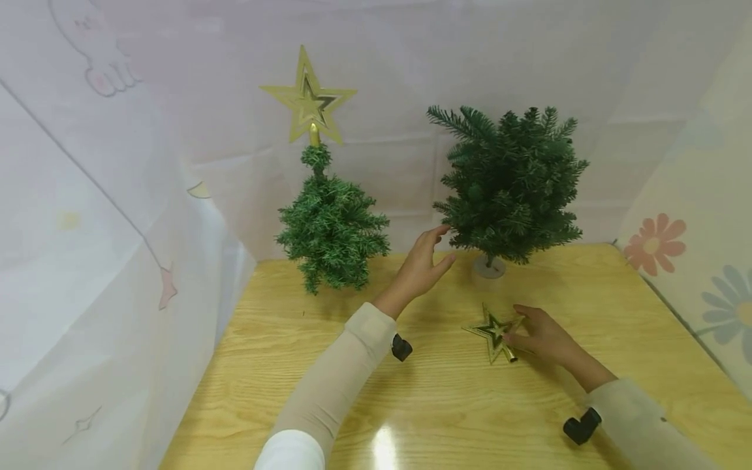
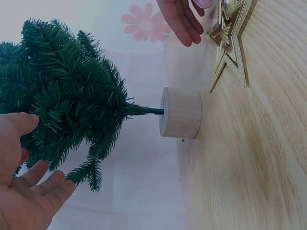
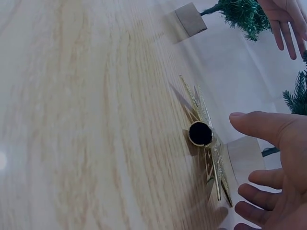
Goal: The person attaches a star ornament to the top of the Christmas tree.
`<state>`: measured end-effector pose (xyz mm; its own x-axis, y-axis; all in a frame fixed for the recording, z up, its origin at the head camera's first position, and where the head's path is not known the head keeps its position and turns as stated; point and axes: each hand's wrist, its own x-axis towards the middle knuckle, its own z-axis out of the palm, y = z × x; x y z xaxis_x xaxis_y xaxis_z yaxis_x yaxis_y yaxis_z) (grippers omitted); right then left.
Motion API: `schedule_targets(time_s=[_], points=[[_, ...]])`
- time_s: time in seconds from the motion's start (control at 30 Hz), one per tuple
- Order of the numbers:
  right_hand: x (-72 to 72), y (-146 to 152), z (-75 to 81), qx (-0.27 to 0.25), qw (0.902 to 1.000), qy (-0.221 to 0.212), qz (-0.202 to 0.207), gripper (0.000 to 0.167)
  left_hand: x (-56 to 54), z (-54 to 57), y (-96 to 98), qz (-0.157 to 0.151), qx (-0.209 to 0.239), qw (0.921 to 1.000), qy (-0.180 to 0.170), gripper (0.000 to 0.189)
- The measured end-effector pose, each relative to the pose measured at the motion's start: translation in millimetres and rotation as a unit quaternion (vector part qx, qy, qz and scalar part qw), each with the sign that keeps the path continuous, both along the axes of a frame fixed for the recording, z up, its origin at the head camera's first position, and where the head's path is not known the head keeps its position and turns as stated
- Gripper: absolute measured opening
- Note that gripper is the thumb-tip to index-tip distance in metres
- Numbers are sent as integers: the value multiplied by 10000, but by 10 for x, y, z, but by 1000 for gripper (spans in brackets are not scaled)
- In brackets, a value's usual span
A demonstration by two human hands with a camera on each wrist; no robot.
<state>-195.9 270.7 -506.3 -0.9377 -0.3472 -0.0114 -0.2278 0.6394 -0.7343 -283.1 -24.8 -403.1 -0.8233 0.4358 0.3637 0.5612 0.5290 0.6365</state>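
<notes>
My left hand (image 1: 420, 266) reaches with spread fingers to the left side of a dark green artificial Christmas tree (image 1: 514, 186), its fingertips right at the lower branches. The tree stands on a round pale wooden base (image 2: 181, 113). In front of it a gold star tree topper (image 1: 492, 333) lies on the table, its hollow socket (image 3: 200, 133) facing the right wrist camera. My right hand (image 1: 543, 336) is at the star's right side, thumb and fingers apart around its edge and not closed on it.
A smaller green tree (image 1: 335, 228) stands at the back left with another gold star (image 1: 308, 98) on its top. The wooden table (image 1: 352, 385) backs onto a pale cloth wall (image 1: 388, 65), and a flower-printed cloth (image 1: 693, 196) hangs along the right edge.
</notes>
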Motion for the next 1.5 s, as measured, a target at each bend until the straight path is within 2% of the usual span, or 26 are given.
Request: schedule_targets(time_s=[0.37,0.63,0.87,1.13,1.5], points=[[-23,-12,-66,72,9996,220,146,82,-34,-14,93,-7,138,9997,-223,67],[-20,-40,-65,300,9984,436,194,83,-65,-65,151,-160,616,9972,-389,63],[-12,-56,4,554,9974,372,282,83,-52,-29,203,-105,293,9994,-166,46],[-39,-46,-30,960,9912,796,452,76,-44,-5,235,14,289,9992,-279,37],[-16,-50,31,1446,9885,393,224,93,-52,-30,240,155,419,9985,-300,30]])
